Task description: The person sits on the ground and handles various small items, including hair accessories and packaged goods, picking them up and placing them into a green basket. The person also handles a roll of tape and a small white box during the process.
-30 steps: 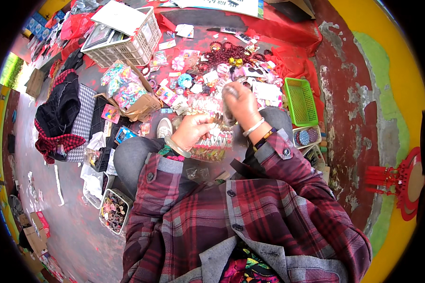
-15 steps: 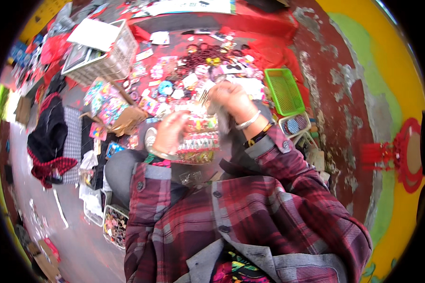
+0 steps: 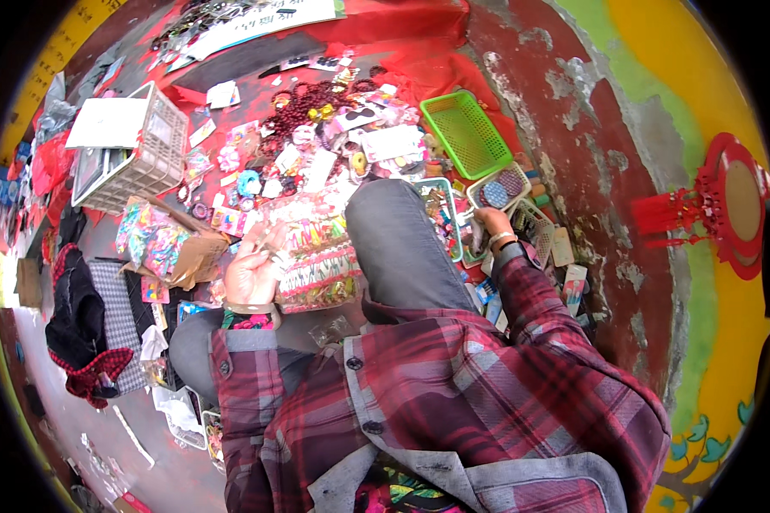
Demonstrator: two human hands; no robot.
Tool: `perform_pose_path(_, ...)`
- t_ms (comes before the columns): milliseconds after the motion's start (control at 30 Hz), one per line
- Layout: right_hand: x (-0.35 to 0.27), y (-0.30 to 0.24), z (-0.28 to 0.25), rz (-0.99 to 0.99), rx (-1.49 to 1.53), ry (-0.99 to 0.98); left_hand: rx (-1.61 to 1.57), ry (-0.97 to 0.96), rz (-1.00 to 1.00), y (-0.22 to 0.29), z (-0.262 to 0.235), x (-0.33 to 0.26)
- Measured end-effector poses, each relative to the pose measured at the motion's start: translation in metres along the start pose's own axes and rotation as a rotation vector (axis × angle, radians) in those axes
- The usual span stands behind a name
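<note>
My left hand is palm up with its fingers apart, at the left edge of a clear, flat package of colourful hair clips. The clips lie in rows in front of my lap. Off to the right, my right hand reaches down to small baskets beside my knee. Its fingers are partly hidden there, so their grip is unclear. Beside it stand a pale basket of patterned round pieces and a narrow light-rimmed basket with small items.
Loose accessories and dark red beads cover the red cloth ahead. A green basket stands beyond my raised knee. At left are a white crate, a cardboard box of colourful packets and a dark garment. A peeling wall rises at right.
My right hand has left the space above the clip package and moved right to the small baskets. My left hand has turned palm up. The view has shifted, and my right knee shows fully.
</note>
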State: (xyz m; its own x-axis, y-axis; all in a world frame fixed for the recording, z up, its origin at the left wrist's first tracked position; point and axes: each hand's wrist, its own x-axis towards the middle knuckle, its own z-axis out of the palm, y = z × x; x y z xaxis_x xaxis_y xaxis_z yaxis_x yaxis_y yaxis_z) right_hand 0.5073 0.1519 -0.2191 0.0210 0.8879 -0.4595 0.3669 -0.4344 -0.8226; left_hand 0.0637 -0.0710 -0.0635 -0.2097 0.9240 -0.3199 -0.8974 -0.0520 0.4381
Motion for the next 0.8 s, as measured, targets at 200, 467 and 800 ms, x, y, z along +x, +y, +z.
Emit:
perform_pose_path(200, 0.069, 0.065, -0.021, -0.346, -0.291, -0.014, 0.004, -0.195, 0.067, -0.009, 0.028, 0.008)
perform_pose_path(467, -0.121, -0.272, 0.123, -0.571, 0.017, -0.473, 0.123, -0.165, 0.345, 0.014, 0.057, -0.011)
perform_pose_path(800, -0.202, -0.281, 0.280, -0.417, -0.050, -1.123, 0.036, -0.104, 0.529, 0.051, 0.052, -0.024)
